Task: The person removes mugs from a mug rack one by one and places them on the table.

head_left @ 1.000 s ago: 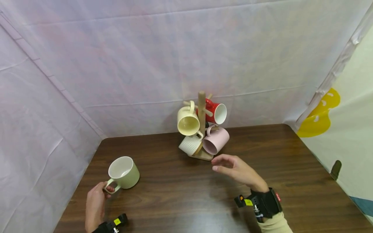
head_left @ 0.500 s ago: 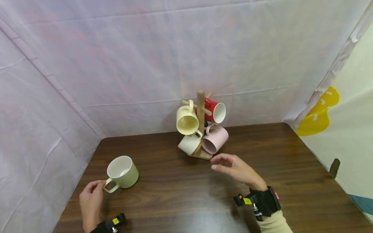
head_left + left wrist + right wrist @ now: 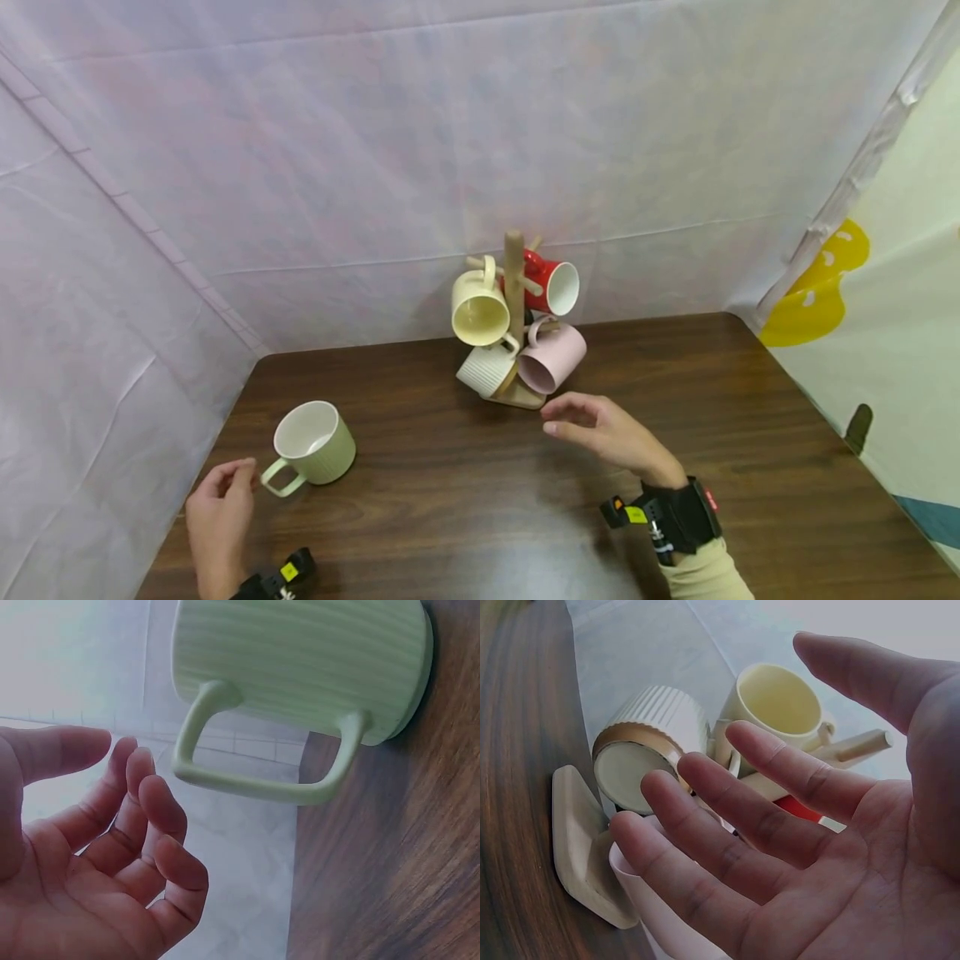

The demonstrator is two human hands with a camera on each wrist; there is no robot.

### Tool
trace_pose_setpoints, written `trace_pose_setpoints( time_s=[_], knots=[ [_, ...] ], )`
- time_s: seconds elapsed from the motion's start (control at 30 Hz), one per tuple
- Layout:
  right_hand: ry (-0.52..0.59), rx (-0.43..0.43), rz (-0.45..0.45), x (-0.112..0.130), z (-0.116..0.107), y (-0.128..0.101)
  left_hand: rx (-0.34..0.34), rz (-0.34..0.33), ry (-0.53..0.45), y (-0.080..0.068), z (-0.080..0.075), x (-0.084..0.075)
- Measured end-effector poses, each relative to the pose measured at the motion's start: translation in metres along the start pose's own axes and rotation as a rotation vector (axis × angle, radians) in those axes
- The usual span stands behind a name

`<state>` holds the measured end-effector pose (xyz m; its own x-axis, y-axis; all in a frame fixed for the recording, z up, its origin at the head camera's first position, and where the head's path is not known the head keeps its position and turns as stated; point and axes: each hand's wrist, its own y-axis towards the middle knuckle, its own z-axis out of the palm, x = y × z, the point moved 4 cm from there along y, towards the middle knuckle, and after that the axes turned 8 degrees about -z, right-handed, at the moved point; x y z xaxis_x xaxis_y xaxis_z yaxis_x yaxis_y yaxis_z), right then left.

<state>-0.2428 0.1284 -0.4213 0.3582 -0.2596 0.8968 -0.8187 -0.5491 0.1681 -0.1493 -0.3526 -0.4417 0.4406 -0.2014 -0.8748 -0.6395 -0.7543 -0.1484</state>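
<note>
hovering just off the green mug [image 3: 315, 442], had left hand [image 3: 219, 517] nearest, with fingers [image 3: 163, 806] loosely bent and thumb tip close to index tip, pinching nothing. saw a narrow gap to the handle [image 3: 247, 785], so logged no contact. from left fingertips, placed mug to the right and slightly farther off, with handle as its closest part. judged left hand clearly the nearer one; read the line from fingers to handle as short and mostly sideways.

marked mug as upright on the table [image 3: 420, 500], flat on base, mouth up, main axis vertical; noted body about as wide as tall, so no strong long axis. logged handle as pointing left and a bit toward the near side, right at the left fingers, with loop in an upright plane.

put right hand [image 3: 611, 437] well apart from green mug, near the base of the wooden rack [image 3: 514, 275], with fingers slightly bent, away from thumb, gripping nothing; could not tell exact gap to base.

farther back, found rack bearing pink mug [image 3: 557, 354] and white ribbed mug [image 3: 486, 371] low, cream mug [image 3: 480, 310] and red mug [image 3: 546, 283] higher. behind all, noted pale fabric backdrop [image 3: 360, 167].
</note>
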Motion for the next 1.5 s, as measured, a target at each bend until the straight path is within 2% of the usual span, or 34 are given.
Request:
trace_pose_setpoints(
  time_s=[0.17,0.43,0.63,0.8,1.0,1.5],
  knots=[
    [0.013,-0.002,-0.001,0.0,-0.002,-0.001,-0.006,0.024,0.001,-0.003,0.0,-0.003],
    [0.004,-0.027,0.009,0.0,-0.005,-0.002,-0.048,0.124,-0.013,-0.011,-0.002,-0.01],
    [-0.008,-0.044,0.013,0.001,-0.006,-0.004,-0.044,0.162,0.028,-0.016,0.002,-0.018],
    [-0.007,-0.052,0.024,0.001,-0.007,-0.005,-0.023,0.176,0.038,-0.021,0.004,-0.024],
    [-0.001,-0.057,0.026,0.0,-0.008,-0.006,0.027,0.253,-0.002,-0.03,0.014,-0.037],
    [0.012,-0.07,0.038,-0.001,-0.012,-0.006,0.156,0.4,0.036,-0.048,0.044,-0.064]
  ],
)
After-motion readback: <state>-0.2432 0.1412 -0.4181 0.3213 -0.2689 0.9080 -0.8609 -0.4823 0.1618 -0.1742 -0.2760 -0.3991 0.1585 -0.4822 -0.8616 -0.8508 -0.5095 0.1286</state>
